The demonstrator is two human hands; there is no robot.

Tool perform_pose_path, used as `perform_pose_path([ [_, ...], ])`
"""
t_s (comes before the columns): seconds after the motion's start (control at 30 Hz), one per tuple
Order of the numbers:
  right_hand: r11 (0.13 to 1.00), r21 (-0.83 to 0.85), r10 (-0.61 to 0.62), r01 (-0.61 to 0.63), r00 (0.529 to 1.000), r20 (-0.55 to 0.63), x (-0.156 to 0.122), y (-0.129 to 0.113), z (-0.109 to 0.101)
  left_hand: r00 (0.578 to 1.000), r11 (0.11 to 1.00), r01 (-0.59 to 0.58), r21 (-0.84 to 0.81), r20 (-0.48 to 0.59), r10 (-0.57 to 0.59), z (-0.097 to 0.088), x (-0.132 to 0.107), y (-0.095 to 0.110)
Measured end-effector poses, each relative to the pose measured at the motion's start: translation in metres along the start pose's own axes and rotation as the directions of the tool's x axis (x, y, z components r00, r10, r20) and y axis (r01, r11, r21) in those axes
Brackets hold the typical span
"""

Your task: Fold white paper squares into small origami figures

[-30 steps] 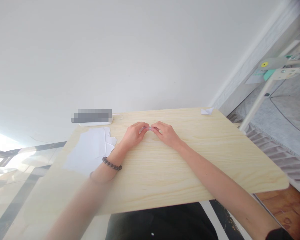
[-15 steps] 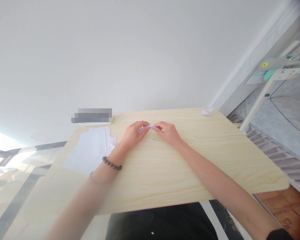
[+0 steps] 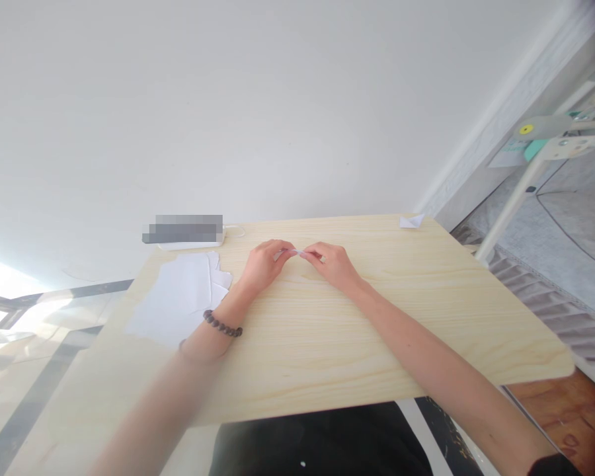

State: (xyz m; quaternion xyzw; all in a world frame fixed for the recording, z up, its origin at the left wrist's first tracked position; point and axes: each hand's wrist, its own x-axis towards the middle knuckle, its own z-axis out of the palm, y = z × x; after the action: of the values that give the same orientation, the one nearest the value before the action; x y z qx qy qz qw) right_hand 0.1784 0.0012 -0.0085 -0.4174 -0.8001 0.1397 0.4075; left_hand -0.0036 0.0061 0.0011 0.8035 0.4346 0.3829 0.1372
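Between my two hands is a small piece of folded white paper [image 3: 298,251], mostly covered by fingers. My left hand [image 3: 266,263] pinches its left end between thumb and fingertips, and a dark bead bracelet circles that wrist. On the other end, my right hand [image 3: 333,263] has its thumb and index finger closed. Both hands are over the far middle part of the wooden table [image 3: 297,357]. How the paper is folded cannot be made out. To the left of my left hand lies a spread of white paper sheets [image 3: 178,291], overlapping with uneven edges.
A folded white paper piece [image 3: 411,221] rests at the table's far right corner. At the far left stands a blurred-out object on a white base [image 3: 191,244], with a cable. The wall [image 3: 287,112] rises behind the table. A white metal frame [image 3: 513,201] stands to the right.
My fingertips have shifted slightly on the folded paper, and less of it shows between them. The sheets and the other folded piece stay in place.
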Motion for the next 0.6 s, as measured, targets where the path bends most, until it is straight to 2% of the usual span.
perform_pose_path([
  [0.1, 1.000, -0.010, -0.003, 0.003, 1.000, -0.008, 0.0000, 0.0003, -0.0005, 0.999, 0.999, 0.045, -0.007, 0.022, -0.045, -0.0001, 0.0002, 0.0005],
  [0.27, 0.998, 0.035, 0.047, -0.046, 0.998, -0.031, 0.0001, 0.0011, -0.0023, 0.985, 0.985, 0.153, 0.081, 0.072, -0.159, -0.0005, -0.0009, -0.0009],
  [0.47, 0.973, 0.166, 0.155, -0.162, 0.987, 0.051, -0.0005, 0.0011, -0.0006, 0.993, 0.995, 0.094, -0.031, 0.078, -0.092, 0.0008, -0.0005, -0.0055],
  [0.6, 0.949, 0.236, 0.195, -0.209, 0.977, 0.084, 0.0009, 0.0023, -0.0016, 0.994, 0.996, 0.070, -0.050, 0.085, -0.066, 0.0020, -0.0003, -0.0055],
])
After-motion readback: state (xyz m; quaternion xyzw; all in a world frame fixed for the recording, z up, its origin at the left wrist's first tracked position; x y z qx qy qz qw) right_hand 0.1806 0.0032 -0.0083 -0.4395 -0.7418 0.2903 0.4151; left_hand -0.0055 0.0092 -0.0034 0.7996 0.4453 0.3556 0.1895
